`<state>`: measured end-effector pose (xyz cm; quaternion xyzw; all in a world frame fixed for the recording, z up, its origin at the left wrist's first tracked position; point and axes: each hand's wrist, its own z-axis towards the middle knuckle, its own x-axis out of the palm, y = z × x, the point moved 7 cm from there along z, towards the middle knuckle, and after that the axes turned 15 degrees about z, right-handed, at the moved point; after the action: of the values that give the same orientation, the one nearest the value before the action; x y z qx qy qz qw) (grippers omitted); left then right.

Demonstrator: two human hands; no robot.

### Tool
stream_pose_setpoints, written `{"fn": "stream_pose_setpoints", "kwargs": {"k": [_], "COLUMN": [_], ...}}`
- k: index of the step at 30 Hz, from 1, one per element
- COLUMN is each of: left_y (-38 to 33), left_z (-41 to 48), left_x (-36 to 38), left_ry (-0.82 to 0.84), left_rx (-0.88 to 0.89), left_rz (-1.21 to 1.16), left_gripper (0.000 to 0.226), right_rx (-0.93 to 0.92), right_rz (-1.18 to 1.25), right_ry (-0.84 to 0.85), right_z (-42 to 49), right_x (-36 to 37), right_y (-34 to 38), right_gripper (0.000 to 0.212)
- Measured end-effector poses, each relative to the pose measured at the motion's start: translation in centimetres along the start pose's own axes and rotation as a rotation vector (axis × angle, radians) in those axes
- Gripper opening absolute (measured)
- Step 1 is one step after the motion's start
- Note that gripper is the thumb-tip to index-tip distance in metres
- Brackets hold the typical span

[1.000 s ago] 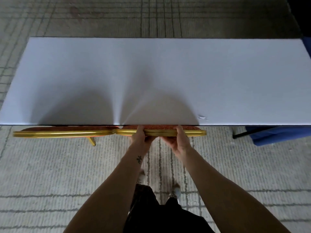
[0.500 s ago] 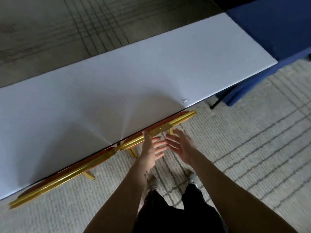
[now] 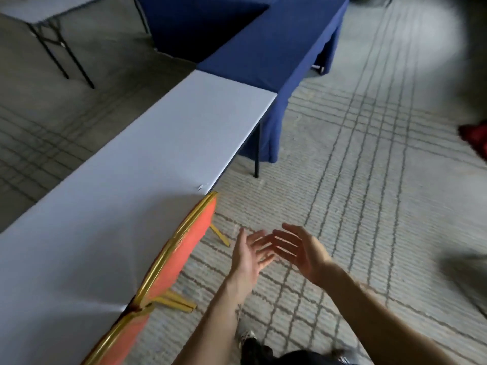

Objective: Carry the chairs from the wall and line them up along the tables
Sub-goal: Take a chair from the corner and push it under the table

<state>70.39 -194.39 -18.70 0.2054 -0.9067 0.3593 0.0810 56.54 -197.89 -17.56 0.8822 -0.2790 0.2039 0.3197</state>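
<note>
Chairs [image 3: 181,248] — two, stood tucked along white counter [image 3: 158,159] | left grip [image 3: 247,262] and right grip [image 3: 303,254] — spread, empty | blue counter [image 3: 276,48] showed no chairs; more fetching likely remained.

I'm looking at a banquet/function hall imo: gold-frame red chairs [image 3: 184,246] lower left, long folding table [image 3: 163,159] w/ blue-skirted tables [image 3: 276,48] up top, patterned carpet [image 3: 369,180] across the right.

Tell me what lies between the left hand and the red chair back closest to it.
In the head view, only patterned carpet separates the left hand from the red chair back; its gold leg juts out nearby.
</note>
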Motion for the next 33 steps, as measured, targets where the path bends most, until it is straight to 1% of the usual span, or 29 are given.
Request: {"fn": "stream_pose_setpoints", "kwargs": {"k": [4, 10, 11, 12, 15, 18, 21, 22, 25, 28, 33], "left_y": [1.7, 6.9, 7.4, 9.3, 13.3, 17.2, 20.4, 22.6, 24.6, 27.2, 31.2], "left_z": [-0.5, -1.8, -1.8, -2.4, -2.9, -3.8, -4.7, -5.2, -5.4, -5.5, -3.7], "left_x": [6.4, 21.2, 22.5, 26.1, 33.0, 39.8, 45.4, 48.9, 53.2, 58.0, 67.2], "left_ry": [0.067, 0.201, 0.208, 0.239, 0.275, 0.346, 0.398, 0.434, 0.477, 0.523, 0.635], "left_rx": [-0.008, -0.044, -0.039, -0.046, -0.053, -0.073, -0.081, -0.108, -0.121, -0.146, -0.184], "left_rz": [0.101, 0.246, 0.264, 0.291, 0.322, 0.354, 0.417, 0.467, 0.522, 0.615, 0.720], "left_gripper": [0.069, 0.072, 0.072, 0.072, 0.072, 0.070, 0.069, 0.069, 0.067, 0.068, 0.065], "right_rx": [-0.067, -0.189, -0.196, -0.229, -0.282, -0.354, -0.407, -0.432, -0.465, -0.504, -0.596], "right_rz": [0.126, 0.283, 0.314, 0.337, 0.404, 0.456, 0.560, 0.607, 0.709, 0.797, 0.917], "right_ry": [-0.027, -0.073, -0.066, -0.090, -0.095, -0.148, -0.182, -0.214, -0.226, -0.259, -0.283], "right_z": [-3.5, -9.1, -9.5, -10.9, -13.7, -17.0, -19.7, -21.0, -22.5, -23.8, -25.1], "right_x": [-6.9, -18.4, -19.3, -22.6, -28.9, -35.6, -40.9, -44.4, -48.0, -52.1, -58.8], "right_y": [5.2, 12.9, 13.5, 15.4, 19.0, 22.4, 25.2, 26.4, 27.8, 29.3, 34.1], "right_gripper": [0.034, 0.033, 0.033, 0.032, 0.030, 0.031, 0.030, 0.029, 0.028, 0.033, 0.038]}}
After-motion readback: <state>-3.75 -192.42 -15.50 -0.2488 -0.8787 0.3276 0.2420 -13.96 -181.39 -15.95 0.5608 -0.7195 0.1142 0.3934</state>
